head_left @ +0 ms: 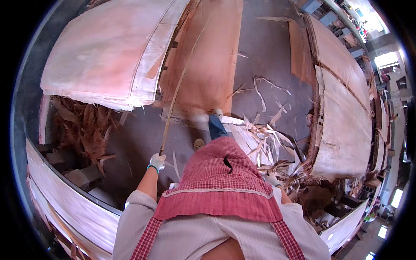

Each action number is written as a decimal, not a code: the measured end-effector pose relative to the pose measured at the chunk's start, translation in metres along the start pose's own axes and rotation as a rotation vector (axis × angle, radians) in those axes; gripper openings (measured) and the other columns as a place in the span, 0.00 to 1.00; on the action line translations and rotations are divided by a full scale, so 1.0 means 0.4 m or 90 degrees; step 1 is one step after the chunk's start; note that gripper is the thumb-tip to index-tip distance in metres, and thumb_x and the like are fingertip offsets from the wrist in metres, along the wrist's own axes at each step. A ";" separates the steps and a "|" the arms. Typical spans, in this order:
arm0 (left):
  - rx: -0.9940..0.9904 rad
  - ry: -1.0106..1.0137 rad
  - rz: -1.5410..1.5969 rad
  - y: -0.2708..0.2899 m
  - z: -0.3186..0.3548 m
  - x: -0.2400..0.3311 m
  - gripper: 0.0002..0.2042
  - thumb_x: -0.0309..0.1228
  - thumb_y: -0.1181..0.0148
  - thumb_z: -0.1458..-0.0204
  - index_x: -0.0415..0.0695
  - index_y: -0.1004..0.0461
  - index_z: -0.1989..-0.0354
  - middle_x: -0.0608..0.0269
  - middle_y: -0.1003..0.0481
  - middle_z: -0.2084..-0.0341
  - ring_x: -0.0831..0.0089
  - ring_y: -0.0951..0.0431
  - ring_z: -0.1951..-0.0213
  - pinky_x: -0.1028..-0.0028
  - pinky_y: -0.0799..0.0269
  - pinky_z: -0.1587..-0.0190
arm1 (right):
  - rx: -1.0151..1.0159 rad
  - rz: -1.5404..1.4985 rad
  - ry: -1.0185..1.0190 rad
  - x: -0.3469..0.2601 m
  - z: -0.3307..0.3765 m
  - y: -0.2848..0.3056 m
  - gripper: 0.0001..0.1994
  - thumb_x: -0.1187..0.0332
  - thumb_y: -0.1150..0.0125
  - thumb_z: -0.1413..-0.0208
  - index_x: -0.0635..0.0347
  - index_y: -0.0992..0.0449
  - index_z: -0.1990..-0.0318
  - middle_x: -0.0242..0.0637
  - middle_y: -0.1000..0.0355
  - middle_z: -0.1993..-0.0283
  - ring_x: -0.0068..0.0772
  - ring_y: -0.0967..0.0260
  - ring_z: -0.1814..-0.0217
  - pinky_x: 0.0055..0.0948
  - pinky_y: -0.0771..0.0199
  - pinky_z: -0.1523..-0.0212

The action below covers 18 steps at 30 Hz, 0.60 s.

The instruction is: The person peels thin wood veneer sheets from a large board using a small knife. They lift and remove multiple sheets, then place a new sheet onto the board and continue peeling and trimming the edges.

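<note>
My left hand [157, 161], in a white glove with a green band at the wrist, is closed round the near end of a long thin wooden stick [175, 95]. The stick slants away over a long reddish veneer sheet [208, 65] on the floor. Its far end narrows near the top of the view. Low on the right, my right hand [272, 180] shows only as a bit of white glove beside the red checked apron [225, 173]. Its fingers are hidden. One of my feet [216, 112] is at the near edge of the sheet, the other [199, 143] behind it.
A high stack of pale veneer sheets [104, 47] stands at the left, with torn brown scraps [86, 130] below it. Another stack [342, 121] is at the right. Loose pale strips [264, 143] litter the grey floor [268, 56] between. More sheets [73, 186] lie near left.
</note>
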<state>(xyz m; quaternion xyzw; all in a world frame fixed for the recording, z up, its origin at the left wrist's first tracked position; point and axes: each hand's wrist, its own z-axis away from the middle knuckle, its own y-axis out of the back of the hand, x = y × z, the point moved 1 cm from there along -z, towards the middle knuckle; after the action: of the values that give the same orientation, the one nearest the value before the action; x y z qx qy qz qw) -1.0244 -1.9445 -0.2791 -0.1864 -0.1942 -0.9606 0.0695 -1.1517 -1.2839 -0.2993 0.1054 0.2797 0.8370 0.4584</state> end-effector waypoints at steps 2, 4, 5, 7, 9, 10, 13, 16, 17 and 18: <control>-0.059 0.053 0.100 0.003 -0.042 -0.027 0.11 0.34 0.42 0.44 0.37 0.31 0.66 0.59 0.31 0.81 0.69 0.29 0.84 0.67 0.34 0.85 | -0.005 0.079 0.059 -0.030 -0.074 0.111 0.11 0.63 0.48 0.42 0.60 0.27 0.59 0.45 0.25 0.69 0.42 0.26 0.68 0.43 0.28 0.67; -0.055 0.011 0.080 0.002 -0.014 0.029 0.11 0.35 0.42 0.44 0.38 0.30 0.64 0.62 0.32 0.82 0.70 0.30 0.84 0.69 0.34 0.85 | 0.013 0.132 0.074 -0.041 -0.175 0.228 0.11 0.64 0.49 0.41 0.60 0.27 0.58 0.45 0.25 0.69 0.42 0.26 0.67 0.43 0.28 0.67; -0.062 -0.005 0.099 0.008 -0.012 0.013 0.11 0.35 0.42 0.44 0.38 0.30 0.64 0.63 0.32 0.81 0.70 0.29 0.83 0.69 0.34 0.85 | 0.101 -0.049 -0.073 -0.036 -0.236 0.294 0.12 0.63 0.50 0.42 0.61 0.25 0.60 0.49 0.24 0.66 0.46 0.25 0.63 0.45 0.27 0.63; -0.019 -0.047 0.109 0.027 0.011 -0.016 0.12 0.37 0.42 0.45 0.39 0.29 0.65 0.61 0.29 0.81 0.69 0.27 0.82 0.67 0.32 0.82 | 0.258 -0.318 -0.170 -0.133 -0.292 0.568 0.17 0.61 0.57 0.39 0.65 0.25 0.60 0.56 0.25 0.61 0.54 0.25 0.56 0.50 0.27 0.56; 0.089 -0.103 -0.003 0.035 0.041 0.013 0.13 0.39 0.42 0.45 0.40 0.28 0.66 0.57 0.27 0.80 0.64 0.25 0.80 0.64 0.30 0.77 | 0.301 -0.564 -0.113 -0.165 -0.344 0.761 0.15 0.63 0.52 0.41 0.66 0.27 0.57 0.49 0.24 0.65 0.42 0.25 0.64 0.39 0.26 0.63; 0.145 -0.136 -0.057 0.038 0.043 0.036 0.13 0.40 0.42 0.45 0.40 0.27 0.66 0.55 0.26 0.80 0.61 0.24 0.79 0.62 0.29 0.75 | 0.282 -0.800 -0.115 -0.156 -0.408 0.796 0.16 0.62 0.47 0.42 0.68 0.26 0.57 0.46 0.24 0.67 0.38 0.26 0.67 0.35 0.27 0.65; 0.242 -0.204 -0.173 0.044 0.115 0.098 0.15 0.43 0.42 0.46 0.43 0.25 0.65 0.48 0.25 0.76 0.51 0.23 0.71 0.57 0.29 0.68 | 0.344 -0.822 -0.026 -0.321 -0.407 0.995 0.12 0.67 0.46 0.43 0.67 0.26 0.58 0.39 0.25 0.66 0.26 0.29 0.70 0.27 0.28 0.68; 0.229 -0.211 -0.136 0.000 0.122 0.136 0.15 0.43 0.43 0.45 0.43 0.25 0.63 0.49 0.25 0.77 0.52 0.23 0.73 0.59 0.30 0.69 | 0.300 -0.718 0.004 -0.405 -0.396 1.040 0.13 0.67 0.47 0.43 0.66 0.27 0.54 0.39 0.25 0.65 0.29 0.28 0.68 0.29 0.27 0.66; 0.199 -0.202 -0.102 -0.018 0.102 0.151 0.15 0.42 0.43 0.45 0.42 0.26 0.64 0.48 0.26 0.78 0.52 0.24 0.74 0.59 0.30 0.69 | 0.275 -0.660 -0.006 -0.404 -0.388 1.017 0.14 0.64 0.47 0.43 0.65 0.26 0.56 0.43 0.24 0.64 0.35 0.27 0.65 0.33 0.27 0.63; 0.169 -0.192 -0.066 -0.039 0.079 0.188 0.15 0.41 0.43 0.45 0.41 0.26 0.64 0.48 0.26 0.78 0.52 0.25 0.75 0.60 0.30 0.70 | 0.248 -0.601 -0.016 -0.419 -0.361 1.003 0.15 0.61 0.47 0.43 0.65 0.24 0.57 0.47 0.23 0.63 0.42 0.25 0.62 0.37 0.28 0.60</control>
<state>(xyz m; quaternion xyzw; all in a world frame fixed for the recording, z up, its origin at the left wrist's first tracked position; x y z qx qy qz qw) -1.0864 -1.9222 -0.2283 -0.3069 -0.3366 -0.8901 0.0142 -1.4050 -1.6460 -0.1780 0.0609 0.4425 0.4695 0.7616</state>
